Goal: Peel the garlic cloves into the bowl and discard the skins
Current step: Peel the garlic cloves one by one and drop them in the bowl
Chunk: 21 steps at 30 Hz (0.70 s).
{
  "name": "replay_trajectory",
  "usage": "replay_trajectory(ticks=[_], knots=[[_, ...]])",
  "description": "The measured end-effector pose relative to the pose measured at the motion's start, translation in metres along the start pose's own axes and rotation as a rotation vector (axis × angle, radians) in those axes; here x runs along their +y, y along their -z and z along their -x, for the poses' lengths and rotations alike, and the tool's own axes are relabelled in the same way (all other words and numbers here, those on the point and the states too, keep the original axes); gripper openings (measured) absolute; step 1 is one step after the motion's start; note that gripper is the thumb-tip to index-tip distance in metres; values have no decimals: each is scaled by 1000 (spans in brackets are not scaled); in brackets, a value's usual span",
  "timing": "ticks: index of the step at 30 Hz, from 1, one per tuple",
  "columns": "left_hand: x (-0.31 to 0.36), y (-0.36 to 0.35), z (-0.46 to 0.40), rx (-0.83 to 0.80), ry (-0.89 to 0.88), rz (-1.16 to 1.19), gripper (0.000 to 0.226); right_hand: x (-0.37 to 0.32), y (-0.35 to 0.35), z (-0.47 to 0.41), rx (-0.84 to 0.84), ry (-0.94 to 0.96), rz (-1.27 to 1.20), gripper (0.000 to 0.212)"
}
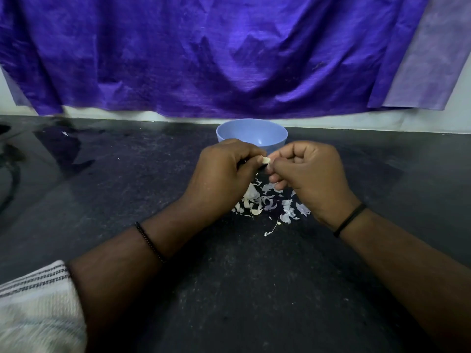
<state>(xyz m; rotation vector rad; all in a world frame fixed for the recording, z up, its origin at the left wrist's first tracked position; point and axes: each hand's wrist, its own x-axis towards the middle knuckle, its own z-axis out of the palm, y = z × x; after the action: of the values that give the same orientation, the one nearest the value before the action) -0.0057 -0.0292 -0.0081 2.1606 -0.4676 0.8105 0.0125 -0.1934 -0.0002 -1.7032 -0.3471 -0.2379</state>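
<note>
A purple cloth (204, 54) hangs behind the dark table (229, 276). The blue bowl (251, 133) stands just beyond both hands. Left hand (224, 169) and right hand (308, 171) both pinch one garlic clove (265, 160) above the skins (270, 202). A slippery clove could squirt out, landing among the skins.

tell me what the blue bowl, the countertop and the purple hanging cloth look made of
Blue bowl: probably plastic, matte and uniformly coloured with one soft highlight inside.
Countertop: likely polished dark stone such as granite; it is speckled and mirrors the cloth.
Purple cloth: woven fabric with a silky sheen, shown by fine weave lines and creases.
</note>
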Motion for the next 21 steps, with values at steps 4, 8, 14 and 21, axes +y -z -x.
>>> replay_trajectory(ticks=[4, 8, 14, 21], knots=[[3, -2, 1, -27, -20, -65, 12, 2, -2, -1, 38, -24, 14, 11], [5, -3, 1, -18, -104, -156, 12, 1, -2, 0, 42, 0, 54, 10], [5, -1, 1, 23, -110, -148, 12, 0, -3, 1, 55, 62, 107, 9], [2, -1, -2, -51, 224, 244, 12, 1, -4, 2, 69, 88, 96, 13]])
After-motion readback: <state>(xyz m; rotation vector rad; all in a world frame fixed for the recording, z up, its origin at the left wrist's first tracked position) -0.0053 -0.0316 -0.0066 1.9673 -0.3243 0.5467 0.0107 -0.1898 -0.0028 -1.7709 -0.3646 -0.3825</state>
